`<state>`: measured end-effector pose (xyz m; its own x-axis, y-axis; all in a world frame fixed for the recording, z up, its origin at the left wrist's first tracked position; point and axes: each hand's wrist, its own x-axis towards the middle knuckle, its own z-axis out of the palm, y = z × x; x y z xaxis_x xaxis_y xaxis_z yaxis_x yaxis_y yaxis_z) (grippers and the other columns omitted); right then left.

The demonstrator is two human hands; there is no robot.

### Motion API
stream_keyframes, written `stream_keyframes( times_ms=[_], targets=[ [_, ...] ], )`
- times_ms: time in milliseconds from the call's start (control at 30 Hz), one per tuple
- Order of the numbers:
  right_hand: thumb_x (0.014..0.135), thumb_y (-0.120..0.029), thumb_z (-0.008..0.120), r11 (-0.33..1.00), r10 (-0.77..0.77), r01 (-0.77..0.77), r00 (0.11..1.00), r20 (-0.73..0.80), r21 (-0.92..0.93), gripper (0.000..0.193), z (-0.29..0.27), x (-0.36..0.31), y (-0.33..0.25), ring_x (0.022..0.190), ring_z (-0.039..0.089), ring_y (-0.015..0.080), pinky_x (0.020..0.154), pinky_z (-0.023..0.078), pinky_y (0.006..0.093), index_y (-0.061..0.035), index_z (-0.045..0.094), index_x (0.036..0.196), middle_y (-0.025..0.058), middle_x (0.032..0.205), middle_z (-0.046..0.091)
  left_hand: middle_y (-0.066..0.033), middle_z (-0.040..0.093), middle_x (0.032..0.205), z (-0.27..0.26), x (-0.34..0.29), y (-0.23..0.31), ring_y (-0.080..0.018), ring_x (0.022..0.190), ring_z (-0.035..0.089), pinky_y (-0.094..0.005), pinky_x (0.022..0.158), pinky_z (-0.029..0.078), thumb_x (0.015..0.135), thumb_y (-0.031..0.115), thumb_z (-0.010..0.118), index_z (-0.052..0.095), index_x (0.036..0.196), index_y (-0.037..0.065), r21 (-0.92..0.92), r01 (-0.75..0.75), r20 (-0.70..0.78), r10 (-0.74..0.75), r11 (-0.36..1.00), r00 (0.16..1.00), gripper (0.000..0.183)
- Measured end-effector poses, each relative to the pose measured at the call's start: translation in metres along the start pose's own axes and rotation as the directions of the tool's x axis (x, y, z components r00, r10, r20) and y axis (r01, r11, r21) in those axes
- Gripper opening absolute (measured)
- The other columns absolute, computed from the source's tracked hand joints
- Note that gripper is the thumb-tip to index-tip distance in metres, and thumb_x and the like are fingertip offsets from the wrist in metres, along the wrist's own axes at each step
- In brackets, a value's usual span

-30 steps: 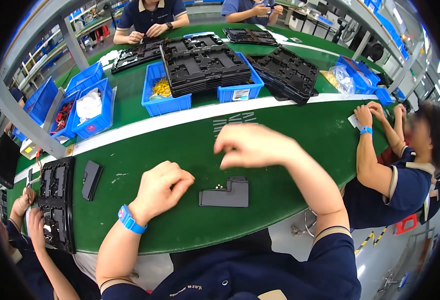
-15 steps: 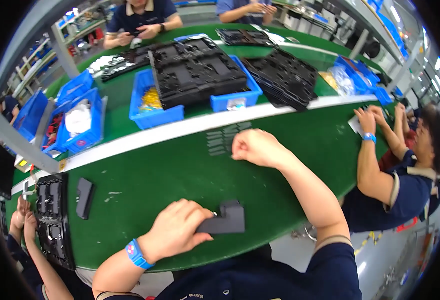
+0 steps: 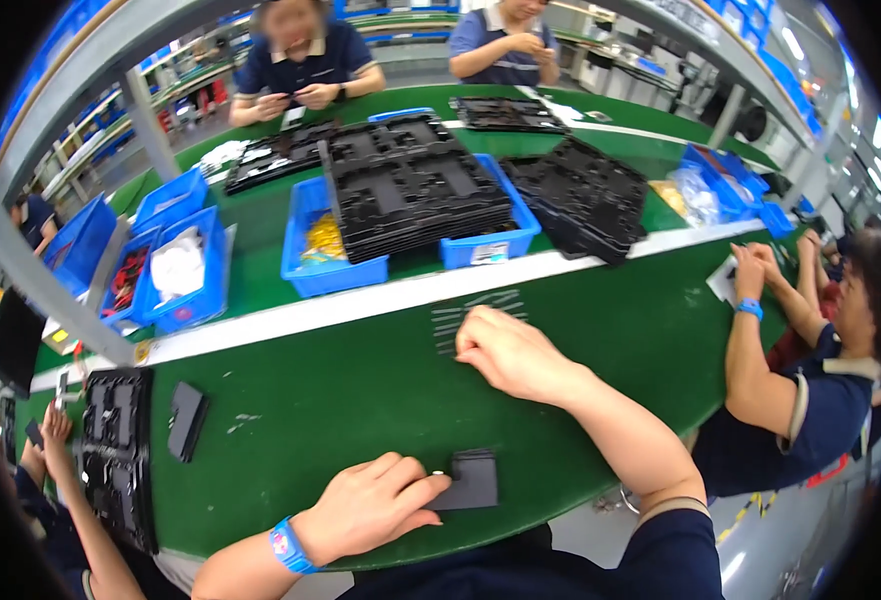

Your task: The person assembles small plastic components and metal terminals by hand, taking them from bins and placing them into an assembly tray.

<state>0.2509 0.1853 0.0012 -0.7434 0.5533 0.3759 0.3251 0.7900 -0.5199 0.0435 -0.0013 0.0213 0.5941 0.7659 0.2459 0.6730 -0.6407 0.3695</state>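
Observation:
My left hand is closed around the left end of a dark grey L-shaped block, which lies near the table's front edge. A tiny pale spot shows by its index fingertip. Further off, my right hand reaches over rows of small thin grey strips. Its fingers are curled together and point down at the strips; whatever is between them is hidden. A similar dark grey block lies by itself to the left on the green table.
Beyond a white strip, stacked black frame panels rest across blue bins. More black panels lie to their right. A black panel and a co-worker's hands are at left; another co-worker sits at right.
The whole scene sits lower in the picture, as the view has tilted up. My left hand stays on the block, and my right hand stays over the strips with its fingers curled.

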Motion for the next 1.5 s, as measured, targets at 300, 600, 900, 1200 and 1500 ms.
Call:
stream_keyframes(
  times_ms=[300,600,900,1200,1500],
  targets=[
    [0.092,-0.008,0.062,0.959,0.117,-0.141,0.987,0.111,0.246,0.017,0.004,-0.002,-0.011,0.090,0.063,0.0310,0.078,0.051,0.0390,-0.0029,0.054,0.106,0.0124,0.098,0.061,-0.0071,0.059,0.096,-0.011,-0.001,0.002,-0.0262,0.083,0.057,-0.0351,0.067,0.051,0.066,0.018,0.084,0.065,0.114,0.009,0.047,0.070,-0.174,-0.061,0.996,0.983,0.053],
    [0.096,-0.009,0.061,0.737,0.258,-0.337,0.941,0.217,0.586,0.010,0.012,0.001,-0.011,0.073,0.057,0.0065,0.065,0.048,0.0239,-0.0047,0.063,0.104,-0.0008,0.085,0.061,-0.0098,0.056,0.102,-0.007,-0.004,-0.035,-0.0287,0.091,0.056,-0.0377,0.072,0.052,0.063,0.009,0.082,0.062,0.120,0.005,0.163,0.250,-0.234,-0.209,0.954,0.950,0.060],
    [0.093,-0.005,0.064,0.734,0.269,-0.398,0.914,0.303,0.550,0.009,0.015,0.007,-0.031,0.069,0.056,0.0051,0.059,0.047,0.0216,-0.0016,0.067,0.101,-0.0008,0.086,0.061,-0.0079,0.054,0.101,-0.008,-0.001,-0.039,-0.0264,0.092,0.055,-0.0360,0.070,0.053,0.066,0.011,0.081,0.064,0.117,0.006,0.204,0.198,-0.225,-0.151,0.959,0.963,0.053],
    [0.089,-0.003,0.068,0.889,0.184,-0.236,0.969,0.167,0.393,0.007,0.019,0.004,-0.046,0.075,0.056,0.0088,0.066,0.047,0.0248,-0.0012,0.070,0.096,0.0025,0.090,0.058,-0.0068,0.052,0.102,-0.005,-0.003,-0.036,-0.0231,0.095,0.054,-0.0324,0.074,0.054,0.069,0.014,0.079,0.064,0.117,0.005,0.286,0.160,-0.227,-0.095,0.945,0.969,0.051],
    [0.089,-0.004,0.069,0.903,0.214,-0.271,0.957,0.198,0.332,0.007,0.016,0.006,-0.049,0.073,0.055,0.0097,0.064,0.047,0.0254,-0.0015,0.070,0.095,0.0021,0.087,0.058,-0.0062,0.052,0.102,-0.004,-0.002,-0.037,-0.0230,0.094,0.054,-0.0315,0.074,0.054,0.069,0.015,0.079,0.064,0.117,0.007,0.272,0.165,-0.225,-0.104,0.948,0.969,0.051]
  ],
)
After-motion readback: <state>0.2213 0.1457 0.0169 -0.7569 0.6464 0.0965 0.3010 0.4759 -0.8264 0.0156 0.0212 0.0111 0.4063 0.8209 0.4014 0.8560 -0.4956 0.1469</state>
